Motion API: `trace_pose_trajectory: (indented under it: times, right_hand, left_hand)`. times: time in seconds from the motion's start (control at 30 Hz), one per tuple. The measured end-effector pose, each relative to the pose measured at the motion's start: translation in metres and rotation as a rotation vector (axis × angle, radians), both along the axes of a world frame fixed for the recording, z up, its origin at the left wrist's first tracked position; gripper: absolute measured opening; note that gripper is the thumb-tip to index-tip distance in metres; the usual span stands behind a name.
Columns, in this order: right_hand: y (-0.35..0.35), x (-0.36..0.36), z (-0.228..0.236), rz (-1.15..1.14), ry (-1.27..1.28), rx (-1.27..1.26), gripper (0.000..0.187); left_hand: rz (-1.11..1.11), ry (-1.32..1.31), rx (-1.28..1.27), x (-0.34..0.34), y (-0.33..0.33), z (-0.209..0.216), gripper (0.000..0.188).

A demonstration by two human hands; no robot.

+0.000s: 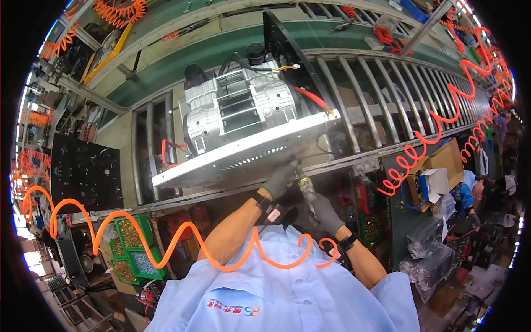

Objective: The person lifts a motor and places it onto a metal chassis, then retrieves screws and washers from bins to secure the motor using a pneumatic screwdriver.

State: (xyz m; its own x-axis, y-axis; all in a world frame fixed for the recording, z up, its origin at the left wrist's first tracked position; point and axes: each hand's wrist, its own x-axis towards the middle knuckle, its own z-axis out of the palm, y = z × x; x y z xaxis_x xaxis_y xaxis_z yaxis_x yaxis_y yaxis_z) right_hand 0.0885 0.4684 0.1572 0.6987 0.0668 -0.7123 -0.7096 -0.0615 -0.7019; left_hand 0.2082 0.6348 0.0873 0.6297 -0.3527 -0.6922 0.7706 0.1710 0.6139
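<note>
In the head view, your right hand (326, 213) is closed around the driver (305, 185), its gloved fingers wrapped about the near part of the body. The driver lies just ahead of that grip, near the middle of the scene, with its brassy body showing beyond your fingers. Its long axis runs away from you and slightly left, so the tip faces the near side of the white panel (215, 159). That line from grip to panel is the relation that matters: the panel is at the far end of the driver, your right hand at the near end.

Your left hand (280, 180) is the nearer one to the tip and the panel, just left of the driver. Its fingers reach in at the panel's shaded near face; whether they grasp anything, or the tip touches the panel, you cannot tell from here.

The panel slants across the rollers (359, 105), its right end farther from you than its left. The silver pump (240, 105) sits on its far side, with a black plate (287, 55) upright beyond to the right. An orange coil (182, 235) crosses in front of you.
</note>
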Motion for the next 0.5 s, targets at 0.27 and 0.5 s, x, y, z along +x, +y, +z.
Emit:
trace_pose_trajectory:
  times: [0.27, 0.5]
  right_hand:
    - [-0.004, -0.01, -0.006, 0.344, 0.02, 0.054, 0.026]
    - [0.018, 0.018, 0.001, 0.535, 0.144, 0.314, 0.032]
  left_hand:
    - [0.093, 0.171, -0.05, -0.054, 0.029, -0.041, 0.027]
    - [0.127, 0.186, -0.146, -0.101, 0.062, -0.027, 0.04]
